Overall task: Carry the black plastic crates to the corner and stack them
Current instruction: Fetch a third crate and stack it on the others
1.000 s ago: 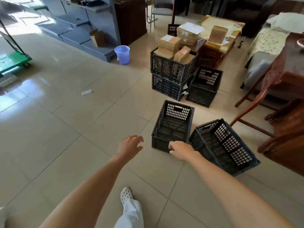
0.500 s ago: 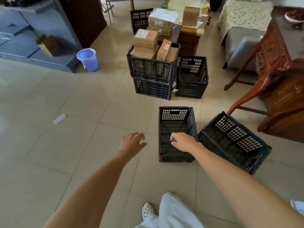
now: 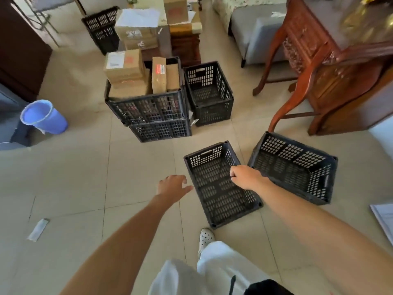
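— Neither hand has hold of anything, as far as I can see. Left hand is spread, fingers loose, over the floor tiles just beside the near black crate. Right hand is loosely curled over that crate's right rim; whether it touches the rim I cannot tell.

— And that crate sits where?

— On the floor, empty, open side up, turned at an angle, just beyond a white perforated shoe and a white trouser leg.

— Anything beside it?

— A second empty crate to its right, near but apart, also askew. A white slip of paper lies on the tiles far to the left.

— Farther out?

— Two stacked crates, the upper one packed with cardboard boxes. Just right of them stand two more stacked crates, the top one empty. A blue bucket stands to the left, carved wooden furniture to the right. One more crate stands at the back, beside further boxes.
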Demonstrator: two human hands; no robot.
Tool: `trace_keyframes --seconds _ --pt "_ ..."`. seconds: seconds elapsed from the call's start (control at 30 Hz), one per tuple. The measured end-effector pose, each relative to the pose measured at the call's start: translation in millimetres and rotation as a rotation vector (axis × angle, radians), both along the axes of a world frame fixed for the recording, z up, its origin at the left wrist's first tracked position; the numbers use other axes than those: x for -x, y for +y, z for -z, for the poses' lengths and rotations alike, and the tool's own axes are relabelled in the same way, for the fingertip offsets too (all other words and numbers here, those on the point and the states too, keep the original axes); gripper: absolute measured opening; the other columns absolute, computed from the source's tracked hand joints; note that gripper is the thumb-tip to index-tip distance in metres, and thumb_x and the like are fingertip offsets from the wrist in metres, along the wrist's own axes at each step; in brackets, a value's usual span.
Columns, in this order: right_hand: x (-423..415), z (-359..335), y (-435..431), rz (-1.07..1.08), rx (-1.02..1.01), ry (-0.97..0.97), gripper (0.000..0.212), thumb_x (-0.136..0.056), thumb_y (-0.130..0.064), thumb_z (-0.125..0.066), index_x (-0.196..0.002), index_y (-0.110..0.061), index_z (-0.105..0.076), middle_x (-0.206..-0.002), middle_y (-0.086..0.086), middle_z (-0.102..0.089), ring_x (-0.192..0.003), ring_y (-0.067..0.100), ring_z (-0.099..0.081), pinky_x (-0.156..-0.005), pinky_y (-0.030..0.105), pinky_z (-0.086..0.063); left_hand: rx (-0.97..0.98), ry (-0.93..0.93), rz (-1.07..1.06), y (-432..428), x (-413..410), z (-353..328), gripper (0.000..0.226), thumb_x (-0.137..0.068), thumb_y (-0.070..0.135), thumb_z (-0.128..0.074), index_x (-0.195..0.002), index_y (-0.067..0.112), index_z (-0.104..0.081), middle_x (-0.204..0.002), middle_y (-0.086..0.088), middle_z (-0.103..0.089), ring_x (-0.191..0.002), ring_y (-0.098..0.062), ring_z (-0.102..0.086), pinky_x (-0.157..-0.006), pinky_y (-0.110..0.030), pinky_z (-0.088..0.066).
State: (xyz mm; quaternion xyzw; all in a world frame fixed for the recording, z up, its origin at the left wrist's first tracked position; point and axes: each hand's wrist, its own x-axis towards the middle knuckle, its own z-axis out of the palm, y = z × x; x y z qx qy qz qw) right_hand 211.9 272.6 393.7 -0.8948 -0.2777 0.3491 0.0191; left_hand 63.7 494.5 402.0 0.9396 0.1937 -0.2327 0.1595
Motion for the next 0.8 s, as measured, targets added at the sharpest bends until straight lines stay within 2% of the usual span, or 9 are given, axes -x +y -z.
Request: trace_keyframes --seconds 0.07,0.2,0.33,0.47,0.6,0.7,0.8 --pt "-10.7 4.5 4.9 0.033 0.002 0.006 0.019 -0.099 -0.025 -0.043 -0.111 -0.020 -0.057 -0.111 0.002 -0.058 -0.096 0.023 -0.059 -0.083 0.044 -0.052 0.020 0.027 0.026 8.7 -20.7 4.5 0.039 -0.089 0.058 -0.053 -0.113 0.029 -0.062 -0.115 0.006 -0.066 -0.109 -0.017 -0.061 -0.090 -0.037 -0.048" --pt "-36.1 22.7 6.9 0.135 0.037 0.051 0.021 -0.100 -0.023 -0.040 -0.110 -0.015 -0.056 -0.103 0.006 -0.059 -0.087 0.024 -0.060 -0.078 0.044 -0.054 0.061 0.113 0.153 25.3 -67.9 26.7 0.035 -0.088 0.052 -0.056 -0.115 0.031 -0.061 -0.117 0.006 -0.066 -0.112 -0.018 -0.060 -0.093 -0.037 -0.048" --pt "-51.9 56.2 -0.7 0.291 0.059 0.086 0.022 -0.100 -0.023 -0.040 -0.111 -0.013 -0.056 -0.108 0.008 -0.060 -0.092 0.027 -0.061 -0.080 0.042 -0.052 0.109 0.191 0.262 34.6 -114.2 58.5 0.031 -0.088 0.045 -0.057 -0.117 0.032 -0.061 -0.117 0.005 -0.066 -0.114 -0.020 -0.060 -0.095 -0.037 -0.047" --pt "-56.8 103.0 -5.2 0.416 0.098 0.115 0.024 -0.097 -0.024 -0.042 -0.114 -0.015 -0.058 -0.110 0.009 -0.064 -0.094 0.028 -0.061 -0.079 0.038 -0.051 0.128 0.284 0.342 46.9 -151.7 96.6 0.031 -0.092 0.034 -0.049 -0.120 0.030 -0.061 -0.119 0.003 -0.066 -0.113 -0.022 -0.061 -0.097 -0.039 -0.049" --pt "-71.4 153.1 0.7 0.513 0.098 0.135 0.028 -0.097 -0.029 -0.043 -0.119 -0.021 -0.056 -0.118 0.005 -0.061 -0.099 0.026 -0.061 -0.080 0.038 -0.052 0.168 0.343 0.254 55.4 -178.1 147.3 0.032 -0.092 0.024 -0.046 -0.120 0.029 -0.061 -0.120 0.002 -0.065 -0.113 -0.023 -0.060 -0.096 -0.036 -0.048" --pt "-89.7 198.1 6.2 0.595 0.094 0.165 0.032 -0.097 -0.030 -0.043 -0.128 -0.023 -0.051 -0.126 0.003 -0.058 -0.106 0.025 -0.059 -0.082 0.039 -0.052 0.259 0.371 0.092 61.0 -189.3 196.0 0.031 -0.094 0.025 -0.047 -0.123 0.027 -0.059 -0.121 0.000 -0.065 -0.112 -0.024 -0.061 -0.089 -0.032 -0.045" --pt "-108.8 246.1 7.8 0.672 0.076 0.157 0.037 -0.097 -0.027 -0.045 -0.134 -0.022 -0.046 -0.133 0.004 -0.056 -0.113 0.026 -0.057 -0.088 0.042 -0.051 0.357 0.392 -0.098 64.1 -196.4 248.8 0.031 -0.094 0.028 -0.055 -0.124 0.019 -0.056 -0.121 -0.006 -0.065 -0.111 -0.027 -0.061 -0.092 -0.035 -0.050"
